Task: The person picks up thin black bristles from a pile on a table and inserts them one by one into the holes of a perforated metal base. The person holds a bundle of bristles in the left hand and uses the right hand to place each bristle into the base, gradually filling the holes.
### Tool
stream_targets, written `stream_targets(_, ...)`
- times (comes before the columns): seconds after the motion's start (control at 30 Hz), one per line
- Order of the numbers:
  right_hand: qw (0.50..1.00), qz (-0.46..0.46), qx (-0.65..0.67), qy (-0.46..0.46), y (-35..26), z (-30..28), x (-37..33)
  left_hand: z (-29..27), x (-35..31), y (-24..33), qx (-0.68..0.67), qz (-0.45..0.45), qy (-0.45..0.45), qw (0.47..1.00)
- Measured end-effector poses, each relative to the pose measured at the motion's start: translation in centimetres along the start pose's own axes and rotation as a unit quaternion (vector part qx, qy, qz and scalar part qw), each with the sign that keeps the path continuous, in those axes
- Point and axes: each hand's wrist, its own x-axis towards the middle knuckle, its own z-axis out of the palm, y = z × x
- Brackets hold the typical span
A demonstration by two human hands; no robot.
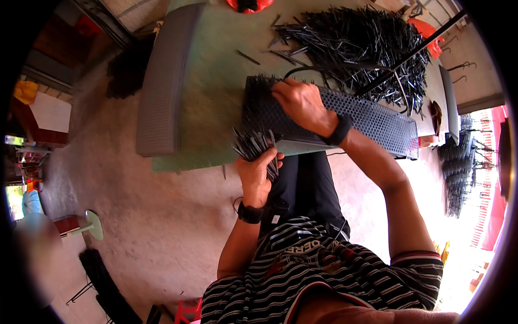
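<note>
My left hand (pixel 256 173) is closed round a bundle of thin black plastic sticks (pixel 253 144), just off the table's near edge. A long black perforated panel (pixel 367 116) with rows of small holes lies in front of me. Over its left part is my right hand (pixel 305 102), fingers pinched together and pointing down at the holes; whatever they hold is hidden. Black sticks (pixel 259 89) stand up from the panel's left end. Each wrist wears a black band.
A large heap of black sticks (pixel 361 48) covers the table's far right. Another grey perforated panel (pixel 162 92) lies along the left side of the green tabletop (pixel 216 92). A black bar (pixel 410 54) slants over the heap. Dark racks (pixel 461 167) stand at right.
</note>
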Motion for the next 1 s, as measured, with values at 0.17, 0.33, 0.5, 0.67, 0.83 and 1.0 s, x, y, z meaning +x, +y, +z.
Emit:
stream_targets(0.17,0.872,0.185,0.387,-0.235,-1.5,-1.1,-3.1,0.4,-0.2,0.1,-0.017,-0.009,-0.025,0.999)
stream_targets(0.33,0.895,0.226,0.385,-0.029,-2.4,-2.6,-2.1,-0.1,0.3,-0.1,-0.007,0.002,-0.01,1.0)
stream_targets(0.5,0.924,0.199,0.326,0.012,-1.6,-2.3,-1.1,0.1,0.4,0.4,-0.026,-0.018,0.004,1.0)
stream_targets(0.67,0.916,0.173,0.333,0.141,-1.8,-1.5,-0.5,-0.8,1.6,-0.9,-0.054,-0.001,-0.024,0.998)
stream_targets(0.83,0.945,0.112,0.288,0.111,-1.0,0.0,-0.2,-1.2,1.1,-1.0,-0.032,-0.017,-0.009,0.999)
stream_targets(1.0,0.982,0.02,0.174,0.073,-0.3,0.6,0.2,-1.1,0.9,-0.5,-0.045,-0.019,0.028,0.998)
